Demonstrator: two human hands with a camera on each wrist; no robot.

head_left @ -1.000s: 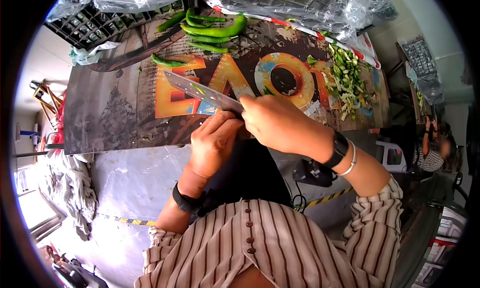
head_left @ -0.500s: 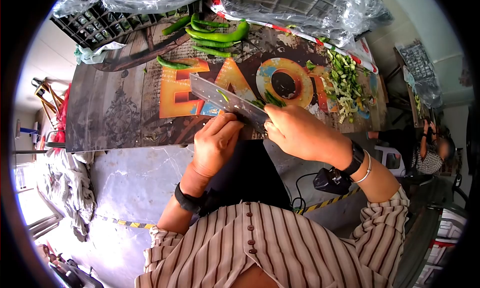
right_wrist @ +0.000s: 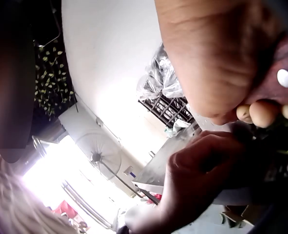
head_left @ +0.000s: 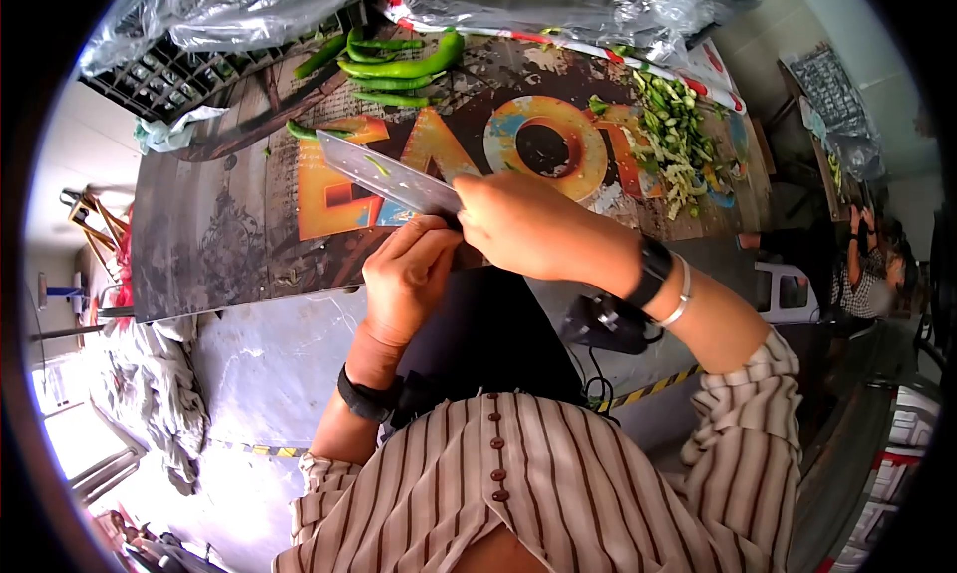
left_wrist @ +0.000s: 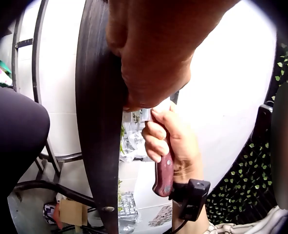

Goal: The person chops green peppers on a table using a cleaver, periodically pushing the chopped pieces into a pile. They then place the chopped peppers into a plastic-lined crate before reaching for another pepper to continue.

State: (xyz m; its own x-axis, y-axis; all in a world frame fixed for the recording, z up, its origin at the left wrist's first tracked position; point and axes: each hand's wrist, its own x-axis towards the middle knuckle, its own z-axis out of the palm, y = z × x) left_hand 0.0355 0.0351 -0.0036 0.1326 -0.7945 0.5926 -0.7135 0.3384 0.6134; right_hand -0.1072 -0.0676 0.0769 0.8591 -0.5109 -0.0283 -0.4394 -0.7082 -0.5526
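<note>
The right hand (head_left: pixel 538 224) grips a cleaver-like knife; its broad blade (head_left: pixel 384 174) slants up to the left with green bits stuck on it. In the left wrist view the right hand (left_wrist: pixel 178 141) wraps round a dark red handle (left_wrist: pixel 164 175). The left hand (head_left: pixel 404 279) is at the table's front edge with bent fingers bunched against the blade's lower side; whatever lies under its fingertips is hidden. Whole green peppers (head_left: pixel 404 69) lie at the table's back left. Cut green pieces (head_left: pixel 678 144) form a pile on the right.
A black crate (head_left: pixel 164 80) under clear plastic (head_left: pixel 249 10) stands at the back left. More plastic-covered crate is at the back, edged by a red and white strip (head_left: pixel 568 43). A camera-like black device (head_left: pixel 608 324) hangs at the right wrist. Another person (head_left: pixel 857 279) is at far right.
The knife and right hand have shifted left and up since half a second ago, back near their position of one second ago. The left hand remains beside the blade.
</note>
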